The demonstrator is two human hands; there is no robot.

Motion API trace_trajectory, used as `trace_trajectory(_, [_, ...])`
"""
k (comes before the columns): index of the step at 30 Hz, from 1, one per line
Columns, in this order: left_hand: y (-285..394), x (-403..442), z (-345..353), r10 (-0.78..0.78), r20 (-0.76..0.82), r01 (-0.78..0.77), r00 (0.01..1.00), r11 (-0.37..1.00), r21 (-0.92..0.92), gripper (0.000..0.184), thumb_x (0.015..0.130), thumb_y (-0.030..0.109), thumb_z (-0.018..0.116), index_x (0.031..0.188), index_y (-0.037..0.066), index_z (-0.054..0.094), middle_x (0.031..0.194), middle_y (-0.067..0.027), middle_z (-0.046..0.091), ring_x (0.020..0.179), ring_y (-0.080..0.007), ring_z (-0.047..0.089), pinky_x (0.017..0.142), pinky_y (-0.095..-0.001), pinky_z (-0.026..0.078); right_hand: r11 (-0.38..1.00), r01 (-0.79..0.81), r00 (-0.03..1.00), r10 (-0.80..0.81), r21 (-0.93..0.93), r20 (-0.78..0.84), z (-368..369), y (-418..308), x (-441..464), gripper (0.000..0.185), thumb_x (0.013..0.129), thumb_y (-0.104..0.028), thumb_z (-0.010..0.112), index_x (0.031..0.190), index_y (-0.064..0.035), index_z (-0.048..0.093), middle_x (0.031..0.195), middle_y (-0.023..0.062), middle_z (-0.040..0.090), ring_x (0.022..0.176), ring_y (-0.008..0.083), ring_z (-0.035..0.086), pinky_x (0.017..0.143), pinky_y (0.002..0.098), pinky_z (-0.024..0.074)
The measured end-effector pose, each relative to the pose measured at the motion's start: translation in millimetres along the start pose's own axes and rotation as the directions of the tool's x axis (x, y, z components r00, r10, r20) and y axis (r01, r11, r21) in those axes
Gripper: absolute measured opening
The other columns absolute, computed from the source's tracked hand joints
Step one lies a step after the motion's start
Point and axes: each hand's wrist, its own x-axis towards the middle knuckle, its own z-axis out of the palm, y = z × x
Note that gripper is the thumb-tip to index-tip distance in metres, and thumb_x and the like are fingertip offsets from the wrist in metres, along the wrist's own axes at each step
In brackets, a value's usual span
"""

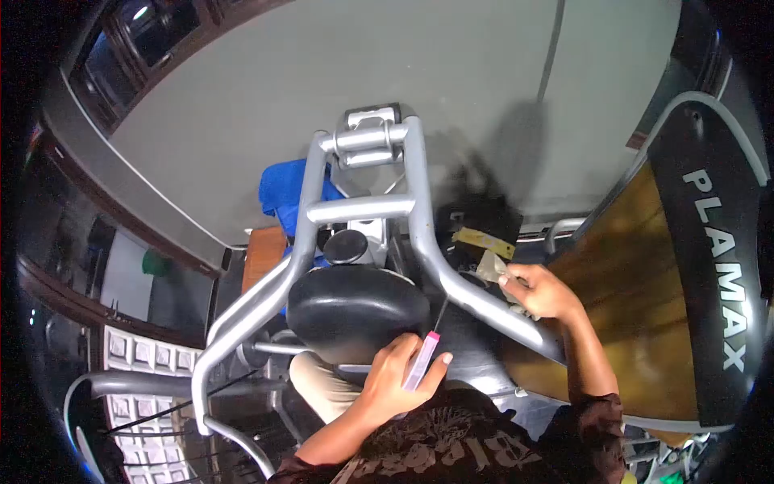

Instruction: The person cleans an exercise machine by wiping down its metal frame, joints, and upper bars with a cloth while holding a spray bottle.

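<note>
A screwdriver [422,360] with a pink and clear handle is held in my left hand [399,379], its thin shaft pointing up and away from me. My left hand is just in front of a round black padded seat [359,310]. To the right, my right hand [542,292] pinches a pale, crumpled cloth or paper [492,266] beside the lower right tube of a silver metal frame [415,173]. A yellowish strip [484,242] lies just beyond the cloth.
A blue cloth [282,189] hangs behind the frame's left side, above a brown wooden block [263,254]. A large panel lettered PLAMAX [713,266] stands at the right. A grey wall [468,73] rises behind, and a grey bar [145,383] is at the lower left.
</note>
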Motion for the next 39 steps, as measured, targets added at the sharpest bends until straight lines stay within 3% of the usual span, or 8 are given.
trace_trajectory(6, [-6,-5,-6,0.074,-0.072,-0.077,0.995,0.996,-0.044,0.035,0.087,0.019,0.080,0.075,0.002,0.053,0.065,-0.0121,0.051,0.055,-0.0275,0.053,0.054,-0.0380,0.041,1.000,0.021,0.996,-0.022,-0.015,-0.086,11,-23,-12,0.025,0.101,-0.030,0.060,0.105,-0.0064,0.070,0.088,0.0236,0.070,0.078,0.0391,0.070,0.073,0.0438,0.0537])
trace_trajectory(11, [-10,-5,-29,0.081,-0.003,-0.081,0.997,0.990,-0.120,0.028,0.088,0.016,0.078,0.076,0.002,0.057,0.066,-0.0095,0.054,0.055,-0.0233,0.056,0.054,-0.0357,0.042,0.873,0.170,0.973,-0.223,-0.457,-0.065,43,-28,-14,0.037,0.091,-0.030,0.067,0.128,-0.0373,0.068,0.104,0.0060,0.070,0.083,0.0343,0.072,0.072,0.0469,0.0619])
trace_trajectory(13, [-23,-4,-41,0.098,0.032,-0.091,0.995,0.982,-0.165,0.027,0.089,0.016,0.077,0.076,0.002,0.058,0.068,-0.0081,0.056,0.055,-0.0194,0.058,0.054,-0.0343,0.042,0.787,0.271,0.919,-0.383,-0.555,-0.095,54,-25,-2,0.036,0.091,-0.030,0.068,0.126,-0.0384,0.069,0.101,0.0045,0.069,0.078,0.0319,0.072,0.066,0.0462,0.0622])
trace_trajectory(21, [-42,-1,-55,0.022,0.107,0.019,0.994,0.930,-0.366,0.018,0.091,0.009,0.075,0.080,0.000,0.064,0.067,-0.0042,0.060,0.051,-0.0108,0.060,0.049,-0.0274,0.043,0.836,0.307,0.870,-0.440,-0.454,-0.222,82,-36,103,0.026,0.094,-0.023,0.064,0.118,-0.0248,0.074,0.105,0.0108,0.067,0.086,0.0372,0.070,0.073,0.0503,0.0579])
trace_trajectory(23, [-49,-1,-55,-0.009,0.150,0.065,0.989,0.926,-0.372,0.020,0.093,0.011,0.074,0.079,0.000,0.065,0.064,-0.0030,0.062,0.052,-0.0094,0.062,0.048,-0.0264,0.046,0.843,0.303,0.859,-0.444,-0.444,-0.256,87,-45,110,0.024,0.089,-0.020,0.072,0.113,-0.0215,0.076,0.096,0.0096,0.066,0.089,0.0356,0.068,0.078,0.0477,0.0560])
trace_trajectory(28, [-50,1,-58,-0.069,0.202,0.150,0.977,0.896,-0.419,0.018,0.093,0.012,0.073,0.082,-0.001,0.067,0.064,-0.0025,0.062,0.052,-0.0090,0.061,0.049,-0.0263,0.046,0.794,0.350,0.884,-0.455,-0.498,-0.105,72,-38,57,0.029,0.094,-0.027,0.068,0.122,-0.0269,0.074,0.101,0.0072,0.069,0.091,0.0336,0.070,0.075,0.0481,0.0570])
trace_trajectory(34, [-46,2,-62,-0.073,0.215,0.157,0.974,0.901,-0.405,0.015,0.092,0.010,0.074,0.085,-0.002,0.069,0.064,-0.0029,0.062,0.053,-0.0091,0.062,0.049,-0.0263,0.047,0.844,0.245,0.967,-0.247,-0.478,0.060,44,-40,-10,0.028,0.091,-0.025,0.069,0.118,-0.0284,0.075,0.109,0.0029,0.070,0.085,0.0308,0.072,0.071,0.0462,0.0598])
trace_trajectory(39, [-48,2,-63,-0.036,0.238,0.126,0.971,0.919,-0.374,0.016,0.092,0.012,0.074,0.085,-0.002,0.069,0.064,-0.0035,0.062,0.053,-0.0093,0.062,0.049,-0.0267,0.047,0.815,0.333,0.921,-0.389,-0.474,-0.022,57,-32,34,0.022,0.088,-0.022,0.071,0.109,-0.0264,0.077,0.098,0.0046,0.065,0.083,0.0323,0.071,0.068,0.0469,0.0577])
